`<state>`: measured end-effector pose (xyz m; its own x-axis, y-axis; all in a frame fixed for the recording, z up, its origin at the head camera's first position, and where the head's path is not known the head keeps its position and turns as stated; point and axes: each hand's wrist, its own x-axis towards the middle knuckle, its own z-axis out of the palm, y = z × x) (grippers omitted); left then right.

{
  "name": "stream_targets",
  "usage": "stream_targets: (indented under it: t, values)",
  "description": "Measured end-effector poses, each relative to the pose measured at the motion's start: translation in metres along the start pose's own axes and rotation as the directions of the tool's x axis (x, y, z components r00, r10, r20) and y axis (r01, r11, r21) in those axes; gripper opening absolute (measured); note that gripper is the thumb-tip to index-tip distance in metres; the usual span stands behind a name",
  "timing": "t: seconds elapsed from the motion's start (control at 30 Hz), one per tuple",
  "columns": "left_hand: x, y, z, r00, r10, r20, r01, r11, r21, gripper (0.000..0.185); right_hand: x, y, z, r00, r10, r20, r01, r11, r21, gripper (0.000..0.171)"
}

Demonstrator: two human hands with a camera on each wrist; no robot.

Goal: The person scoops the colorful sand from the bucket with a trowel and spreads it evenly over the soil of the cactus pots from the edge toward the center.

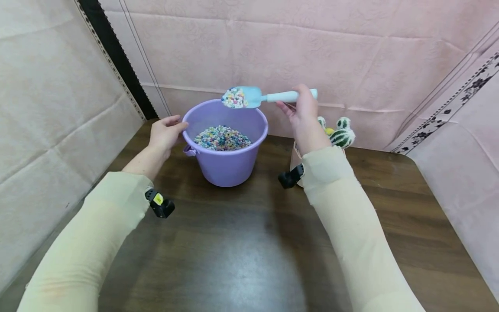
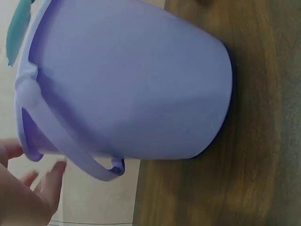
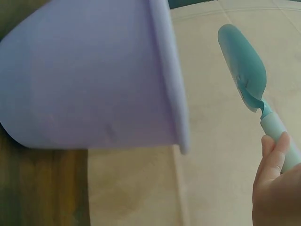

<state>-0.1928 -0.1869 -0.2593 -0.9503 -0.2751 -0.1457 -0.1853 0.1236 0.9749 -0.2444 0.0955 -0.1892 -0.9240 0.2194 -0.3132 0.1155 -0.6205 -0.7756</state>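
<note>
A purple bucket [image 1: 230,167] stands upright on the table, partly filled with small multicoloured pebbles [image 1: 223,138]. At its left side my left hand [image 1: 165,134] grips the rim between thumb and fingers, as the left wrist view [image 2: 28,193] also shows. The right hand [image 1: 305,117] holds a light-blue trowel [image 1: 253,96] by its pale handle, level above the far right part of the bucket's rim. Pastel pebbles [image 1: 234,98] lie in the trowel's blade. In the right wrist view the blade's underside shows, with my fingers curled round the handle.
Right of the bucket, a pot [image 1: 296,156] with knitted green-and-white cactus shapes [image 1: 343,133] is partly hidden by my right arm. Pale cloth walls [image 1: 312,52] close off the back and sides of the wooden table [image 1: 234,251]. The bucket's handle [image 2: 61,134] hangs down its side.
</note>
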Motion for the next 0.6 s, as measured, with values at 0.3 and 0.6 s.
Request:
stream_targets:
  t: [0.3,0.6]
  values:
    - [-0.004,0.020,0.010,0.945,0.230,-0.234,-0.224,0.973,0.051,0.051,-0.001,-0.040,-0.006,0.999,0.040,-0.027,-0.037,0.996,0.077,0.008]
    - [-0.027,0.048,0.052,0.904,0.384,-0.190,-0.403,0.912,-0.073,0.040,0.004,-0.085,-0.023,0.993,0.066,-0.094,-0.049,0.984,0.173,0.009]
